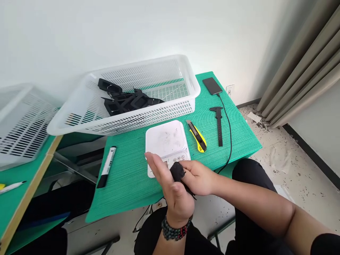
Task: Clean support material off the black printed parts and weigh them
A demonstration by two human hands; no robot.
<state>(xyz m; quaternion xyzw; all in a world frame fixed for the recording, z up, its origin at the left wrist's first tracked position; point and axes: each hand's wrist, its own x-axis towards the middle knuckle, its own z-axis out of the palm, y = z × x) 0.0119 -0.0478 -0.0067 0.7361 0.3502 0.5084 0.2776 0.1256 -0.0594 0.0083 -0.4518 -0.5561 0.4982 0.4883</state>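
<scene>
My left hand [167,184], with a bead bracelet at the wrist, is held edge-on with its fingers stretched out straight, just in front of a white digital scale [167,141]. My right hand [198,177] is closed on a small black plastic piece [177,171] and presses it against my left palm. Both hands hover over the near edge of the green mat [127,177]. Part of the black piece is hidden between the hands.
A white slatted basket [127,120] behind the scale holds several black plastic parts [124,101]. A black marker [106,166] lies left of the scale. A yellow utility knife [198,136], black caliper [219,125], cabled phone [212,86] lie right. Another white basket [21,124] stands far left.
</scene>
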